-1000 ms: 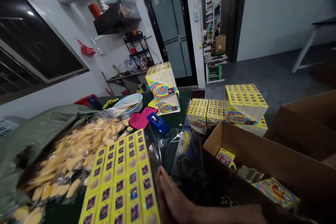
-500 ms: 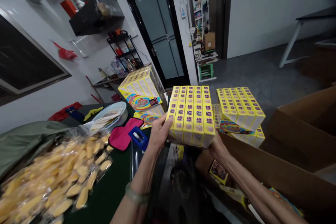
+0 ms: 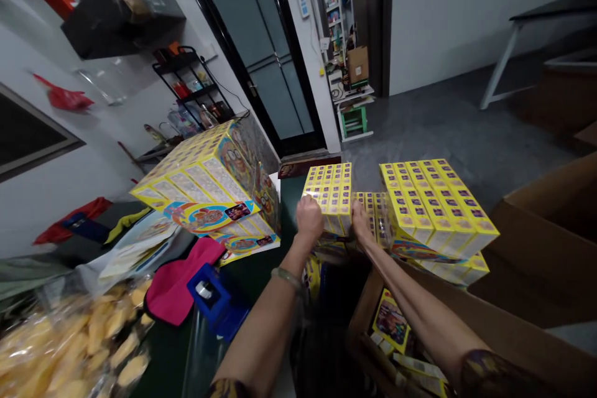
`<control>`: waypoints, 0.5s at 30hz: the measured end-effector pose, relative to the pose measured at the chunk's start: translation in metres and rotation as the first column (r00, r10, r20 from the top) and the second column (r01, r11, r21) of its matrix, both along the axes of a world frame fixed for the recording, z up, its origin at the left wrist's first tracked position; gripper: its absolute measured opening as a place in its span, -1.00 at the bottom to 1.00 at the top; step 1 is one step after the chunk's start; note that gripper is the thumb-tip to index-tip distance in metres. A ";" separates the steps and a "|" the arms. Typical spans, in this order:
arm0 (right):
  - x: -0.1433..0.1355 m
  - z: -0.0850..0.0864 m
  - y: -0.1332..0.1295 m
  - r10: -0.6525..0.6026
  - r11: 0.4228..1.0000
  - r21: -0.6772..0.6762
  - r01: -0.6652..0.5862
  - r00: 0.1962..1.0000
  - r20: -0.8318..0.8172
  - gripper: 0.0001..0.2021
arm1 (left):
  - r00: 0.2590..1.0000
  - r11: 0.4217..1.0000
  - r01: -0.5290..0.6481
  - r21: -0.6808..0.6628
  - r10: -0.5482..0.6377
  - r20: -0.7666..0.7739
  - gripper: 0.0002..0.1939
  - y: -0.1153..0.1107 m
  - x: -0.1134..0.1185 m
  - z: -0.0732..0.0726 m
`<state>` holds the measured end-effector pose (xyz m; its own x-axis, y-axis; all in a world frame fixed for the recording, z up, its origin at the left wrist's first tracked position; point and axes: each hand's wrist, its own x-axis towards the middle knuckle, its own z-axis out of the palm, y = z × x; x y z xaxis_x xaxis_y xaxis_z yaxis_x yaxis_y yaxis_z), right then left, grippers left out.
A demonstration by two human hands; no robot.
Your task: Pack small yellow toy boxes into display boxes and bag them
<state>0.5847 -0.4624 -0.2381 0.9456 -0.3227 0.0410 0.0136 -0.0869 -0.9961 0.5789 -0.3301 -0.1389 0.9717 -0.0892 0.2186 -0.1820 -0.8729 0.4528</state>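
Observation:
Both my hands grip a flat yellow pack of small boxes at its near edge, out at arm's length over the dark green table. My left hand is closed on the pack's near left corner. My right hand holds the near right corner. The pack rests on or just above a lower row of the same yellow boxes. To its right stands a taller stack of yellow packs.
Two stacked yellow packs sit at the left. A blue tape dispenser, a pink cloth and a bag of yellow pieces lie near me. An open cardboard box stands at the right with a small box inside.
The yellow pack went from lying near me to being lifted in both hands, then carried forward and lowered among the far stacks. My view swung forward and right.

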 end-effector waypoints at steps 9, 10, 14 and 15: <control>-0.090 0.049 -0.010 0.178 0.984 -0.018 -0.178 0.984 -0.006 -0.55 | 0.998 0.993 0.056 -0.104 -0.058 -0.016 -0.79 -0.020 -0.027 0.031; -0.110 0.059 -0.024 0.216 0.976 -0.027 -0.215 0.976 0.033 -0.58 | 0.997 0.984 0.071 -0.163 -0.077 -0.028 -0.79 -0.032 -0.031 0.033; -0.155 0.081 -0.122 -0.166 0.957 -0.158 0.242 0.908 0.385 -0.68 | 0.957 0.884 0.086 -0.459 -0.201 -0.207 -0.82 -0.092 -0.041 0.027; -0.153 0.078 -0.149 -0.297 0.914 -0.133 0.382 0.857 0.421 -0.65 | 0.934 0.843 0.058 -0.534 -0.235 -0.269 -0.77 -0.107 -0.042 0.020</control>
